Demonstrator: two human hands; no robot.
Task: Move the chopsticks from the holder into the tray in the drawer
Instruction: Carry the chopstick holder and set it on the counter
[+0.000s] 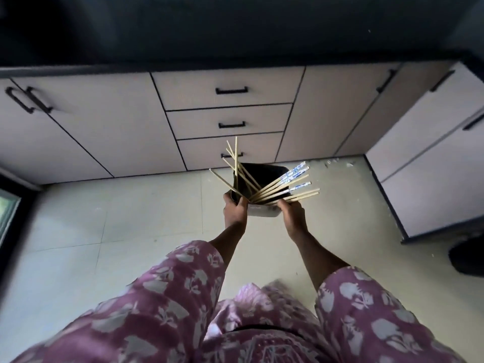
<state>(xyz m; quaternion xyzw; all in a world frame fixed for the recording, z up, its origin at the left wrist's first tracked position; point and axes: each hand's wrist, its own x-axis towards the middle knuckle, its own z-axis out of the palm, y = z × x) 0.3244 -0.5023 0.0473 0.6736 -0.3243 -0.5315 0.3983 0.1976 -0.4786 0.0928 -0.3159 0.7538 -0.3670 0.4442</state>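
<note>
I hold a dark holder with a pale base in front of me, above the floor. My left hand grips its left side and my right hand grips its right side. Several chopsticks stick out of it, fanning up-left and out to the right; some on the right have blue-and-white patterned ends. Straight ahead is a stack of three drawers, all closed: top drawer, middle drawer, bottom drawer. No tray is visible.
Pale cabinet doors with black handles flank the drawers under a dark countertop. More cabinets jut forward on the right. Pale floor tiles lie below. A dark object sits at the right edge.
</note>
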